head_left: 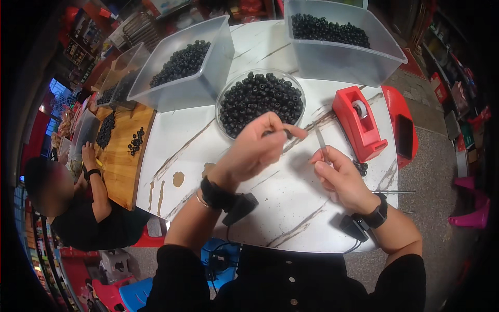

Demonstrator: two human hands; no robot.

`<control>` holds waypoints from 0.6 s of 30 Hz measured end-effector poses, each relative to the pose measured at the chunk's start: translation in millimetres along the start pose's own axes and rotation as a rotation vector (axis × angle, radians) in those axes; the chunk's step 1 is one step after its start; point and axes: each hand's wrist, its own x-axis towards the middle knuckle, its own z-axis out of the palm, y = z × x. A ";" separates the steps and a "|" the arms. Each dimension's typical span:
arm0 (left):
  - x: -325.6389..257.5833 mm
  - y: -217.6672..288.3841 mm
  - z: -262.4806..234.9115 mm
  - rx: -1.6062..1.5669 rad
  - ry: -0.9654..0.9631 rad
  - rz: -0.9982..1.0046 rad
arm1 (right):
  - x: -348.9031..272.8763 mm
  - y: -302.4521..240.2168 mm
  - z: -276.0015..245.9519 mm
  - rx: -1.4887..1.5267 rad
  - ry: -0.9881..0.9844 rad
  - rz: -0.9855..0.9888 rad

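My left hand (260,148) is over the near edge of a round clear bowl (218,122), its fingers curled around a dark round bead (288,134). Black beads (260,99), some showing a pale ring or hole, fill the bowl. To the right, my right hand (340,174) pinches a narrow greyish strip (319,138) that points up and away; I cannot tell whether it is a blade or tape. A few more black beads (361,167) lie beside that hand. Both hands are above the white marbled table (291,208), apart from each other.
A red tape dispenser (353,119) stands right of my right hand, next to a red tray with a dark phone-like slab (404,135). Clear bins of beads stand at the back left (179,88) and back right (343,65). Another person (88,208) works at a wooden table (127,171) on the left.
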 end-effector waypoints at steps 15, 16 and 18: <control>-6.8 -56.8 -0.1 -0.004 0.134 -0.016 | -1.5 3.4 1.1 -0.164 -0.080 -0.106; -6.8 -58.5 -0.8 -0.009 0.135 -0.018 | -1.4 2.9 1.0 -0.204 -0.071 -0.109; -6.5 -60.0 -2.4 0.033 0.128 0.036 | -1.5 3.2 0.8 -0.243 -0.062 -0.112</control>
